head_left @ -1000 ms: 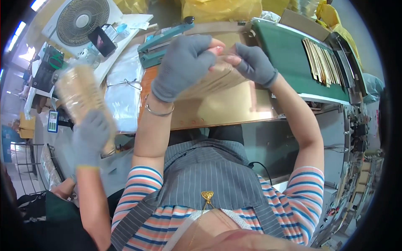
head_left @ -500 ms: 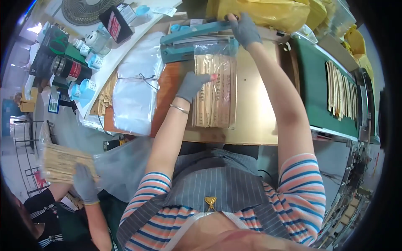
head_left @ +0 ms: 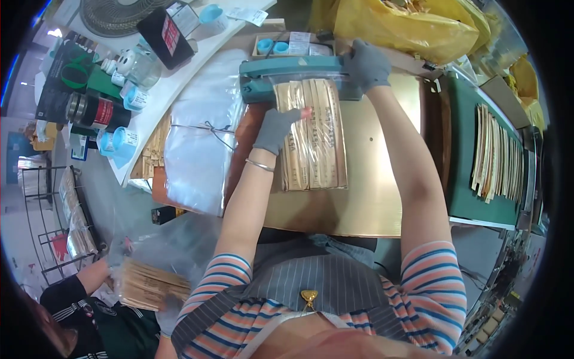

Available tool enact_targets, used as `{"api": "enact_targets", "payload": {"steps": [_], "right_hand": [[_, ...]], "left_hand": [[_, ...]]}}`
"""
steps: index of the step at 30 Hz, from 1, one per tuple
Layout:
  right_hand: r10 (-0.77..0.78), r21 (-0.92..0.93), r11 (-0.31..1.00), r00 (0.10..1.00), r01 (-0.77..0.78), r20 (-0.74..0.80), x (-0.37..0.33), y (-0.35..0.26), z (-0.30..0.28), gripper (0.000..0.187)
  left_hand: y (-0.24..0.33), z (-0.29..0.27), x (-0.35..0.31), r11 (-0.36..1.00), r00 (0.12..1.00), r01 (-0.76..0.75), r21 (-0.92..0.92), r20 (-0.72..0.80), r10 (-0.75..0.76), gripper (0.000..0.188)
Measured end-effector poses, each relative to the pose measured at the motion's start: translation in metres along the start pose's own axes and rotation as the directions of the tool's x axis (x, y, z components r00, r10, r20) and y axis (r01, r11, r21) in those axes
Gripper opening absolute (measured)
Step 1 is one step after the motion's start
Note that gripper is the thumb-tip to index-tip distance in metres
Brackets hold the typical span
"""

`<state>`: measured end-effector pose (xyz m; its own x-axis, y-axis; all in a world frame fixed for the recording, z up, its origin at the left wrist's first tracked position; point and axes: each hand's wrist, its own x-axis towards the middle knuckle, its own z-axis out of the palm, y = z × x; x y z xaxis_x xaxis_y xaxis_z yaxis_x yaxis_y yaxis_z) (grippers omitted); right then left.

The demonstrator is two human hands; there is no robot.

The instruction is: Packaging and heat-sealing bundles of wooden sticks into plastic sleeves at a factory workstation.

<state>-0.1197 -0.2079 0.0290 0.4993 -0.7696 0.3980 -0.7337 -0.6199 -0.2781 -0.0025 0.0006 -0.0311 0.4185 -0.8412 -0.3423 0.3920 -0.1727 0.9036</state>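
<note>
A clear plastic bag of flat tan printed strips (head_left: 315, 149) lies on the tan board in front of me. Its far end runs under the arm of a teal bag sealer (head_left: 293, 67), which is down across the plastic. My left hand (head_left: 278, 130), in a grey glove with a bare thumb tip, grips the bag's left side, thumb lying over the top. Its other fingers are partly hidden. At the sealer's right end, my gloved right hand (head_left: 369, 64) is closed around the arm's handle.
Tied clear bags (head_left: 200, 149) are stacked at left. A green mat (head_left: 463, 149) holds loose strips (head_left: 496, 158) at right. Beyond the sealer are a yellow sack (head_left: 406, 30) and a box of blue-lidded items (head_left: 272, 46). At lower left, a co-worker's hands hold another bundle (head_left: 146, 284).
My right hand has brought the sealer's arm down from its raised slant onto the bag's end. My left hand keeps its hold. The co-worker's bundle has moved lower and to the right.
</note>
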Motion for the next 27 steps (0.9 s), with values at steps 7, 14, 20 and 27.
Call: {"api": "enact_targets", "payload": {"steps": [7,14,20,27], "right_hand": [[0.050,0.023,0.998,0.998,-0.050,0.029,-0.004,-0.001,-0.001,0.028],[0.074,0.920,0.281,0.962,-0.273,0.263,-0.072,0.006,-0.025,0.090],[-0.079,0.955,0.203,0.969,-0.215,0.235,-0.228,-0.044,-0.031,0.075],[0.028,0.822,0.455,0.928,-0.343,0.372,-0.289,-0.049,-0.006,0.062]], "left_hand": [[-0.003,-0.003,0.003,0.999,0.999,-0.019,0.034,0.033,0.018,0.041],[0.022,0.003,-0.034,0.990,0.990,-0.118,0.075,0.090,0.111,0.043],[0.026,0.020,-0.117,0.825,0.842,-0.538,0.173,0.136,0.521,0.038],[-0.066,-0.023,-0.153,0.826,0.910,-0.390,0.408,0.036,0.412,0.037]]}}
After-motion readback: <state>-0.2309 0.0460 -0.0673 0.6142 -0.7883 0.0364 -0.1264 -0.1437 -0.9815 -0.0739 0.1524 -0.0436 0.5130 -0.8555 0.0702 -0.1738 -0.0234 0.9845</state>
